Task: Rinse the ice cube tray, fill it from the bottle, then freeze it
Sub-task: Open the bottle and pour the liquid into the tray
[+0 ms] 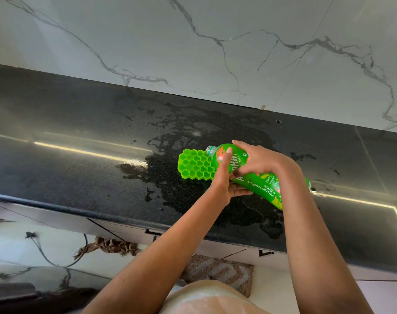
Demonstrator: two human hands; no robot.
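Head view, looking down on a dark speckled table (57, 168) that runs below a white, grey-veined marble wall (215, 41). A green ice cube tray (194, 165) with honeycomb cells lies flat on the table, inside a wide patch of spilled water (186, 196) that spreads around and behind it. A green bottle (258, 180), labelled "watermelon + lime", is held tipped nearly level over the right part of the tray, its uncapped mouth pointing left and sitting above the cells nearest it; whether liquid is leaving the mouth cannot be told. Both hands are closed on the bottle. The left hand (222, 177) grips it from the near side and beneath, thumb laid up across the label near the shoulder. The right hand (256, 160) wraps over the top of the body just behind the shoulder, fingers curled toward the far side. The two hands lie close together, almost touching, both forearms reaching in from the lower edge. The bottle's base points to the right, above the table. Bright strips of reflected light cross the table. Below the table's front edge, the floor carries a brown patterned mat (217, 271), a crumpled brown cloth (109, 245) and a dark cable (45, 252).
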